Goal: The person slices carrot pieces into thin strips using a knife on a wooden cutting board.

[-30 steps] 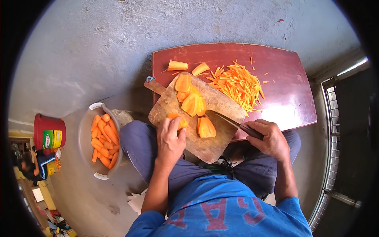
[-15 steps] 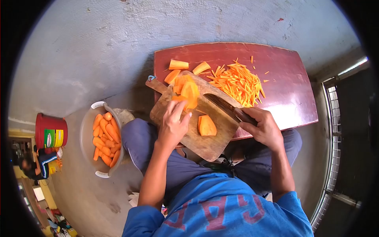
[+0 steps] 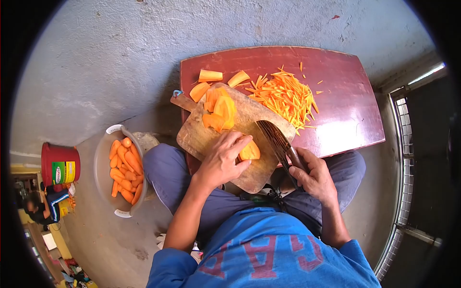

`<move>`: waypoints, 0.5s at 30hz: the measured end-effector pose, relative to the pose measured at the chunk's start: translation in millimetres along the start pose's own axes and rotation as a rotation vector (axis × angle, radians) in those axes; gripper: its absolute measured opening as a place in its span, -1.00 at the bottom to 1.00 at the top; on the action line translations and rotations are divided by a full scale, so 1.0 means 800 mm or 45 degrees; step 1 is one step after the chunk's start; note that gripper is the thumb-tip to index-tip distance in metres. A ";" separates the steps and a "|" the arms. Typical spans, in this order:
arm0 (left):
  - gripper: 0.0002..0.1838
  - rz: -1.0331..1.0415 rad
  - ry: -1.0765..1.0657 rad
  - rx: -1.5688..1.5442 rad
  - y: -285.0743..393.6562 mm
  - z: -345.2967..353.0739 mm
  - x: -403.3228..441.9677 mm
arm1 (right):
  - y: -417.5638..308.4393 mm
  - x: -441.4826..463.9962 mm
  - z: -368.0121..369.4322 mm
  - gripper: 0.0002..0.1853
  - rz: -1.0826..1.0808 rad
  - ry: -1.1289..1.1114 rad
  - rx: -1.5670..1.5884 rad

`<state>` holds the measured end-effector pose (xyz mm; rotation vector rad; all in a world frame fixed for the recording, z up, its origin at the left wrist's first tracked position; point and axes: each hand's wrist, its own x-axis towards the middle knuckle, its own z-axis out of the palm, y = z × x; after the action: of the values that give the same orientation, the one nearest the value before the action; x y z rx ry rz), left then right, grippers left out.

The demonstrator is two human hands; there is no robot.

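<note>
My left hand [image 3: 223, 158] has its fingers and thumb closed around the near end of a cut carrot piece [image 3: 250, 152] on the wooden cutting board [image 3: 194, 138]. In my right hand [image 3: 314, 176] is the handle of a knife [image 3: 274, 136]. Its broad dark blade angles up and left, just right of the piece and apart from it. Thick carrot slices [image 3: 224, 110] overlap on the board's upper left part. A heap of thin carrot strips [image 3: 287, 98] lies beyond the board on the red table [image 3: 343, 79].
Several carrot chunks [image 3: 210, 75] rest at the table's far left. On the floor at left stands a grey tub [image 3: 100, 165] of whole peeled carrots [image 3: 128, 163]. Farther left are a red bucket [image 3: 46, 161] and another person [image 3: 42, 209]. A wall [image 3: 144, 62] rises behind the table.
My left hand has moved from the slices down and right onto the carrot piece. The knife has come off the board's upper edge, its blade turned steeper and nearer to me. The view has shifted slightly.
</note>
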<state>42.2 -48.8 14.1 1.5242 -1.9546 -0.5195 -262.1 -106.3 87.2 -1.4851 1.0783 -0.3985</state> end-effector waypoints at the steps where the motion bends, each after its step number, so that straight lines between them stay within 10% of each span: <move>1: -0.23 0.007 0.011 -0.026 -0.003 0.006 0.000 | -0.005 -0.001 0.000 -0.48 0.026 -0.012 0.015; 15: -0.35 -0.121 0.194 -0.066 0.023 0.034 -0.024 | 0.003 -0.025 0.025 -0.42 -0.233 -0.107 -0.155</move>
<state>13.5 -26.8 1.4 1.5818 -1.7479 -0.4755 -257.9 -78.1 86.8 -1.7009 0.9163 -0.3999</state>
